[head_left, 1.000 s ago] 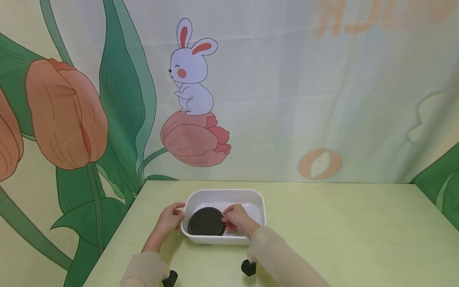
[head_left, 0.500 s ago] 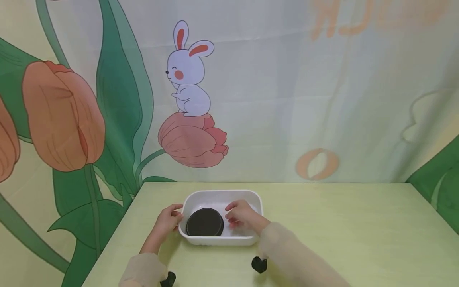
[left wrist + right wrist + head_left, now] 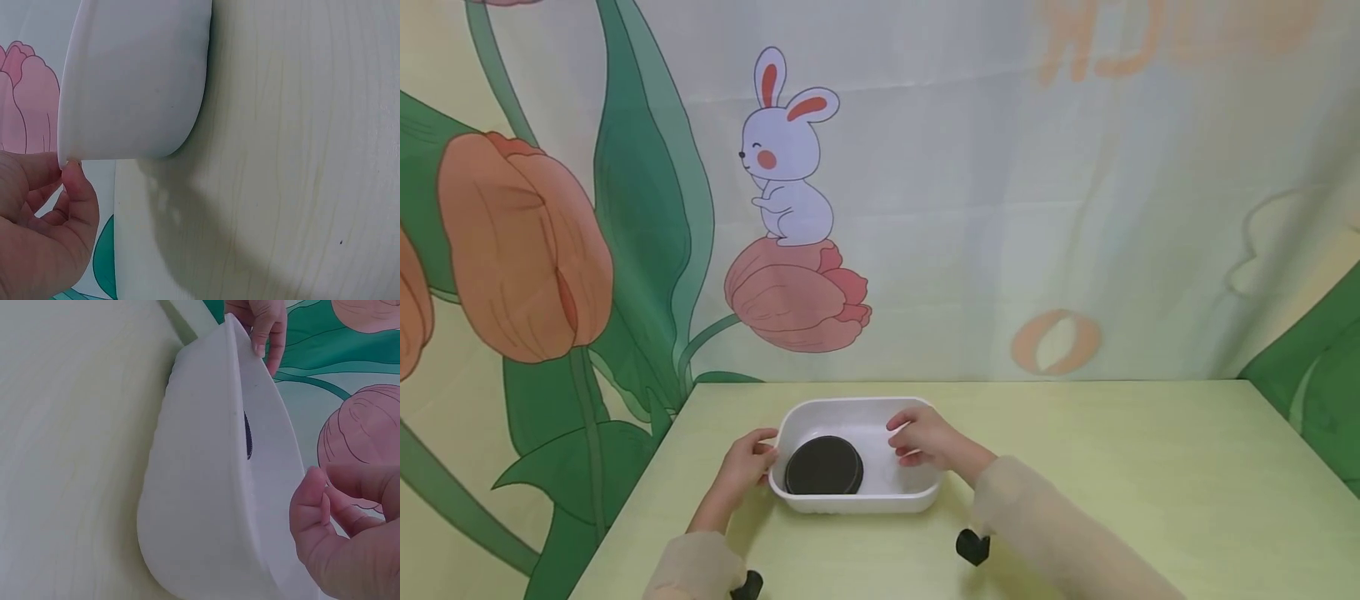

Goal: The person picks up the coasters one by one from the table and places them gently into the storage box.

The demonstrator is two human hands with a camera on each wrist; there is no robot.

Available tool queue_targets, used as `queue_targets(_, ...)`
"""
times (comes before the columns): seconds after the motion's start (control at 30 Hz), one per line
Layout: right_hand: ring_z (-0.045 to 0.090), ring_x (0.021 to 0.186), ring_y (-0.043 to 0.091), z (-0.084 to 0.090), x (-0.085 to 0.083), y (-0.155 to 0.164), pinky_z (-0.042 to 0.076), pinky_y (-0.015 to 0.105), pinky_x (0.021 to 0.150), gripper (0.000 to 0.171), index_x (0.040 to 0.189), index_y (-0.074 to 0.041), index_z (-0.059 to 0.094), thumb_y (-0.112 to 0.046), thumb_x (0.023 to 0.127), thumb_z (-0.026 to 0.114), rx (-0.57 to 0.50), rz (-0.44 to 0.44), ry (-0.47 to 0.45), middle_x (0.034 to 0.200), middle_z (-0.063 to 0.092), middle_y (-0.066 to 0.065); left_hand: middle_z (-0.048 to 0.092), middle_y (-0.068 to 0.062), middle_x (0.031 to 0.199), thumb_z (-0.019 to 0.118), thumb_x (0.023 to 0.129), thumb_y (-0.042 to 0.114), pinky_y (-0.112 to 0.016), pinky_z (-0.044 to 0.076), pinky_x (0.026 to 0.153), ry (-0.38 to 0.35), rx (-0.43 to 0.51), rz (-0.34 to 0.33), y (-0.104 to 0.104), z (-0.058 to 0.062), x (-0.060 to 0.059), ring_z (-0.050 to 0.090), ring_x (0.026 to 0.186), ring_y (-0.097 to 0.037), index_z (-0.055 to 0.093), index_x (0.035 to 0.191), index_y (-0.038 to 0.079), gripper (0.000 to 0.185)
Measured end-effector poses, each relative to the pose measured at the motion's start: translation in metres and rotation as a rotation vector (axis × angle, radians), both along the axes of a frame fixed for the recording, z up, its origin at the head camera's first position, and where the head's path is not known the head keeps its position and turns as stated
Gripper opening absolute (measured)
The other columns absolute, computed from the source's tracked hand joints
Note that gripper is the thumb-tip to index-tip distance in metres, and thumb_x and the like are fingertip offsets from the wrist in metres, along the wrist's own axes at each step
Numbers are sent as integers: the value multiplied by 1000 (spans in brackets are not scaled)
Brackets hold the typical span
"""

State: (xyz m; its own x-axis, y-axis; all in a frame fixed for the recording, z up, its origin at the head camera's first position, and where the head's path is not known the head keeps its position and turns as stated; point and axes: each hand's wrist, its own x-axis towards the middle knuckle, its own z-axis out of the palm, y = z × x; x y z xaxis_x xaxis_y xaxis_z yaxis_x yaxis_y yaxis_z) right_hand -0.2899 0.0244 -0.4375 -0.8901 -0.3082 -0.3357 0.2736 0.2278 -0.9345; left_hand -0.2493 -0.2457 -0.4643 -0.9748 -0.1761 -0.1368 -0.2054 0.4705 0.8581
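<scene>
A white rectangular plastic basin with rounded corners sits on the table. Inside it, at the left, a round black disc with a thick edge leans toward the front wall; only a dark sliver of the disc shows in the right wrist view. My left hand pinches the basin's left rim between thumb and fingers, seen close up in the left wrist view. Over the basin's right part is my right hand, its fingers loosely bent, apart from the disc, with nothing held.
The pale green wood-grain table stretches off to the right. Behind it hangs a printed cloth with tulips and a rabbit. Black wrist-worn pieces show under both sleeves, the right one over the table in front of the basin.
My right hand has let go of the black disc's right edge and moved right, away from it. The left hand stays on the rim. The whole view has shifted slightly.
</scene>
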Motion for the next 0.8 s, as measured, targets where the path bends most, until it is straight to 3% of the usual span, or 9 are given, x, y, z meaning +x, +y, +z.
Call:
queue_targets(0.33,49,58,14,6,-1,29,44,22,49,23,99,2,55,4,77,55,-54,-87,45,68,50,3,53,-18,95,51,86,2,-26,46,58,47,-4,5,-4,-5,-1,54,73,-15,48,119,-3,33)
queue_targets(0.5,48,58,13,5,-3,51,42,21,49,26,103,4,53,2,77,56,-37,-113,88,68,50,1,54,-19,94,52,86,3,-27,47,58,71,-25,3,-3,-6,-2,54,70,-14,49,117,-3,32)
queue_targets(0.63,48,60,14,9,-4,70,42,22,51,24,101,3,53,0,77,56,3,-109,148,69,50,0,56,-21,96,51,87,6,-29,50,59,72,-60,-24,-4,-3,-1,56,69,-16,49,117,-4,32)
queue_targets(0.8,49,62,14,20,-5,96,43,24,53,20,99,1,53,-1,79,55,50,-75,223,70,50,-1,56,-22,102,48,89,11,-32,52,63,82,-122,-51,-9,10,0,58,77,-20,48,118,-3,33)
